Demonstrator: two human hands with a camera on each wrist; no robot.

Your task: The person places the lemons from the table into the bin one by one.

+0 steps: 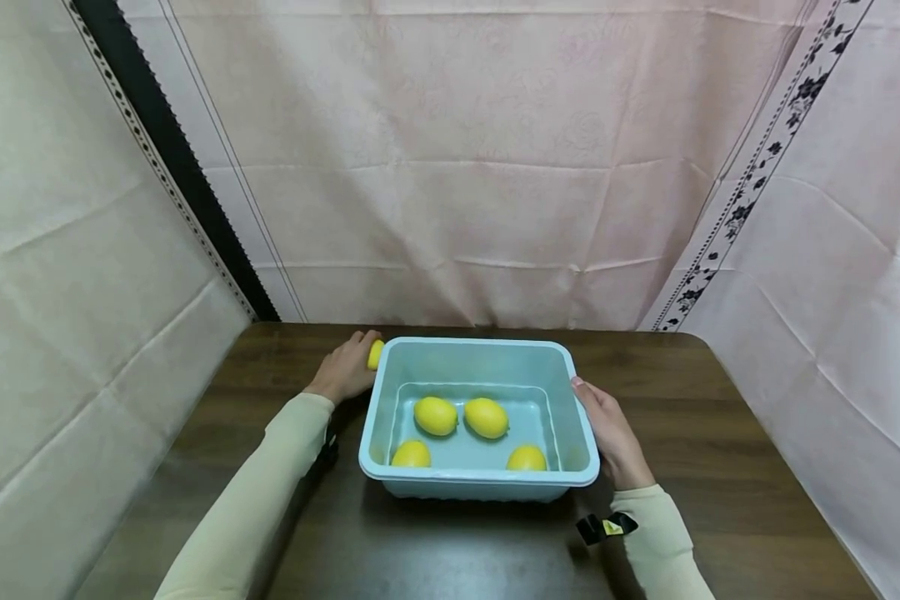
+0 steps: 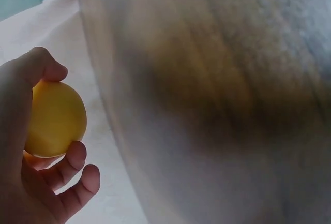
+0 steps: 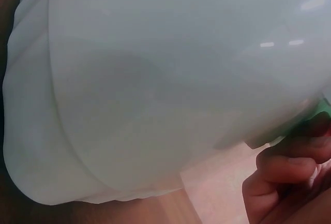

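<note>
A light blue plastic basin (image 1: 480, 474) is at the middle of the table, with several yellow lemons (image 1: 486, 417) on its bottom. Beside its left wall, my left hand (image 1: 347, 367) grips another lemon (image 2: 57, 119), thumb on one side and curled fingers on the other in the left wrist view. My right hand (image 1: 609, 429) holds the basin by its right rim, thumb on top. From the right wrist, the basin's outer wall (image 3: 155, 94) fills most of the picture, and curled fingers (image 3: 289, 169) show under the rim.
The dark brown wooden table (image 1: 450, 558) has rounded far corners. Pale cloth (image 1: 457, 167) hangs behind it and along both sides, with a black strip (image 1: 187, 175) at the left and a floral border (image 1: 765, 158) at the right.
</note>
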